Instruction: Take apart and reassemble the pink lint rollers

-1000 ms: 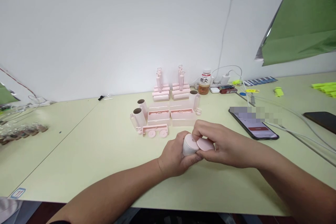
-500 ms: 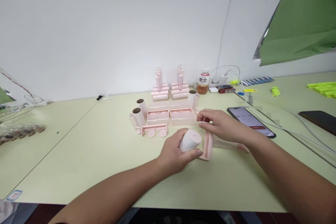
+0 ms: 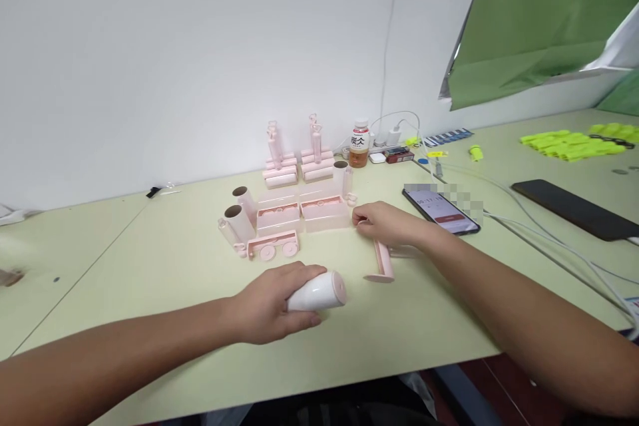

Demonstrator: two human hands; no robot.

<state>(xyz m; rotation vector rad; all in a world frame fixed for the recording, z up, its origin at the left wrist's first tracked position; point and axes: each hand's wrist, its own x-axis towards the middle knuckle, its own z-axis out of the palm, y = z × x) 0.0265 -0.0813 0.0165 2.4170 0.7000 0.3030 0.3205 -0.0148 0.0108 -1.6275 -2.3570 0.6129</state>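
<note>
Just white roller (image 3: 318,293), pink end (capped)

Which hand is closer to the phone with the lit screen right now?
Right. The right hand lies just left of the lit phone, over a pink handle piece. The left hand is much farther off, nearer the table's front edge, gripping a white roller.

There is one camera, worn on the person's head. It looks forward and down across the pale green table (image 3: 150,266), close above the near edge. The white wall (image 3: 200,46) stands behind the table. Both arms reach in from below.
</note>
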